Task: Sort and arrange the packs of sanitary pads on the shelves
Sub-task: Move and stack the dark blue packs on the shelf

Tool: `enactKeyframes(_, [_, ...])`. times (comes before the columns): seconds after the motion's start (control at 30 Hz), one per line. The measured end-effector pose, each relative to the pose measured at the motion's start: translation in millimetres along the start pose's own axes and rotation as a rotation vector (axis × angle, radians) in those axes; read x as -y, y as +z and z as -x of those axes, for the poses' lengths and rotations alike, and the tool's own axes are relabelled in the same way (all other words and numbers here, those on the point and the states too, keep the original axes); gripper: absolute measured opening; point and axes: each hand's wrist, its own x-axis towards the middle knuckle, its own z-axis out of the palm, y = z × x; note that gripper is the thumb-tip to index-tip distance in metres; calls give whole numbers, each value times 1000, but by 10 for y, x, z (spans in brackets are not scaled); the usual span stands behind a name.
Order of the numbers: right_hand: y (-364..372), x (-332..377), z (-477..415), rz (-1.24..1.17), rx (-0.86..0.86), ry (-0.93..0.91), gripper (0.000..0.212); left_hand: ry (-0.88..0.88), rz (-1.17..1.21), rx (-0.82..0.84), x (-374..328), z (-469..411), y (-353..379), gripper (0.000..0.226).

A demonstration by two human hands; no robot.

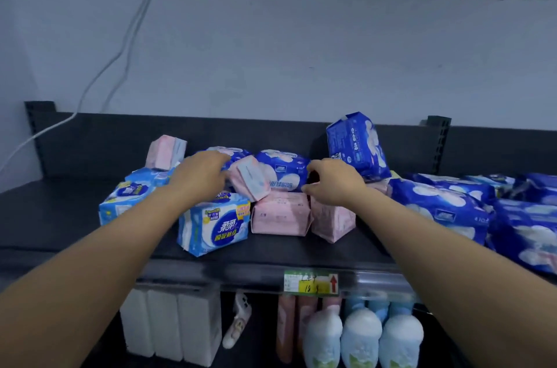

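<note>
Both hands reach over the shelf [75, 217]. Left hand [200, 177], fingers stretched out, lies against a tilted pink pack [251, 183]; I cannot tell whether it grasps it. Right hand [334, 183] is half-curled, thumb and forefinger apart beside a blue pack [283, 171], grasping nothing I can see. Two upright pink packs [280, 212] stand just below the hands, and a white-blue pack [212, 224] sits under the left wrist.

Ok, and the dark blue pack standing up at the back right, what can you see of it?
The dark blue pack has a glossy plastic wrapper with white cloud shapes and small white print. It stands on end, tilted, atop other packs before the shelf's back panel. The right hand is close beside it; contact is unclear.
</note>
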Motion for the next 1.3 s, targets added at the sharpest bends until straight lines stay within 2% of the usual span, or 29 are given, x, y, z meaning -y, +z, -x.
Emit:
enactKeyframes(0.13, [115,-33,-467,1,39,6,49,31,-60,-46,171,-532,212,36])
enactKeyframes(0.33, [377,5,-1142,25,144,36,40,24,-185,50,396,-1221,491,42])
enactKeyframes(0.4, [448,8,-1273,77,186,63,43,30,-228,111,468,-1375,610,42])
enactKeyframes(0.5, [525,30,-1426,241,158,81,37,59,-183,160,560,-1563,748,42])
enactKeyframes(0.6, [549,57,-1537,373,86,34,27,101,-169,74,584,-1678,755,25])
enactKeyframes(0.7, [460,40,-1582,374,20,9,20,109,-163,-36,611,-1684,744,27])
enactKeyframes(0.8, [287,-19,-1619,355,-91,18,18,36,-86,-133,661,-1656,659,32])
enactKeyframes(0.9, [80,-147,-1626,485,-245,40,25,-68,61,-262,707,-1649,499,31])
enactKeyframes(0.97, [-71,-268,-1611,500,-217,179,31,-133,157,-350,712,-1655,384,30])
enactKeyframes(1.07, [-202,-425,-1582,333,-37,416,44,-214,308,-477,654,-1662,223,29])
enactKeyframes(1.2, [-292,-562,-1500,356,-43,413,31,-262,449,-626,484,-1639,78,26])
enactKeyframes(1.3, [-398,-714,-1476,288,14,458,32,-278,487,-685,349,-1612,7,25])
